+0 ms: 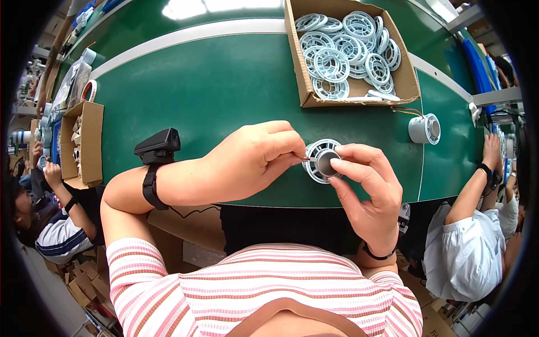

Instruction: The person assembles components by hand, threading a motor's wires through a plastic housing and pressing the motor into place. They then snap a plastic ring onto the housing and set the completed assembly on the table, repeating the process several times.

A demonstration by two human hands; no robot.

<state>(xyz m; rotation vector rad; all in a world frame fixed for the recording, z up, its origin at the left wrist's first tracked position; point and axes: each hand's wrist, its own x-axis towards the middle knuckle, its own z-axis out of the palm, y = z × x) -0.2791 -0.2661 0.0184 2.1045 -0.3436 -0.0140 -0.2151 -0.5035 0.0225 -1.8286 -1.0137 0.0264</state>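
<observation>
At the table's near edge, a pale blue slotted ring (315, 147) surrounds a round dark grey motor-like cylinder (327, 164). My right hand (368, 182) grips the cylinder from the right, its thumb below and fingertips on the rim and top. From the left, my left hand (261, 157) is closed in a pinch beside the ring. Between those fingertips and the ring runs something thin and dark that looks like wires (307, 159); its ends are hidden.
An open cardboard box (305, 84) of pale blue slotted rings stands beyond my hands. To the right lies a grey cylindrical housing (422, 130) with thin wires. Another cardboard box (92, 135) is at the left edge. People work at both sides; one's hand (492, 149) is at the right.
</observation>
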